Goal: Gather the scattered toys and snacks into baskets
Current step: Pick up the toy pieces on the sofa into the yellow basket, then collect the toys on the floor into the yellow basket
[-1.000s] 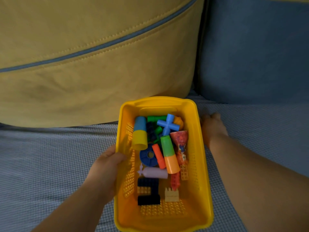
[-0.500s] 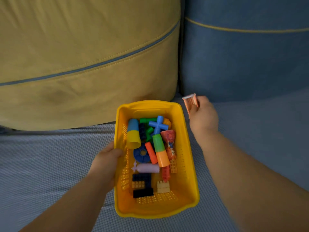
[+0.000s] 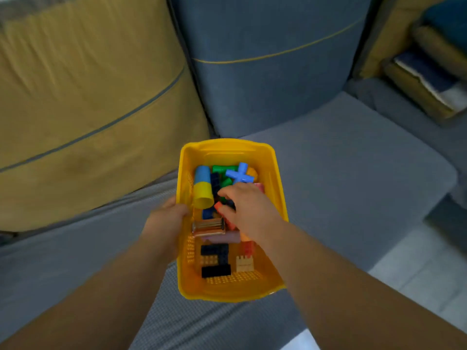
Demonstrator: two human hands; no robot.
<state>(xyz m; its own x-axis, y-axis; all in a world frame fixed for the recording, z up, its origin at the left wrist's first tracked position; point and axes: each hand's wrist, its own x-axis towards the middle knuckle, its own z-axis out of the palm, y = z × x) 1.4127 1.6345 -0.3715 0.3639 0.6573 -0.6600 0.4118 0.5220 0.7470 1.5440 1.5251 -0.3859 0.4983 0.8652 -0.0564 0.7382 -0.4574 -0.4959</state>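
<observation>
Left hand (image 3: 165, 218) clamped on left rim of yellow basket (image 3: 228, 147), fingers hooked over the edge, likely steadying it on the sofa seat (image 3: 341, 173). Right hand (image 3: 249, 209) low inside basket over the toy pile, fingers loosely curled, nothing clearly gripped; cannot tell for sure. Pinkish ribbed spool (image 3: 208, 226) lying on the toys beside that hand, probably just dropped in. Blue cross piece (image 3: 240, 174) and yellow-blue tube (image 3: 202, 190) toward far end.
</observation>
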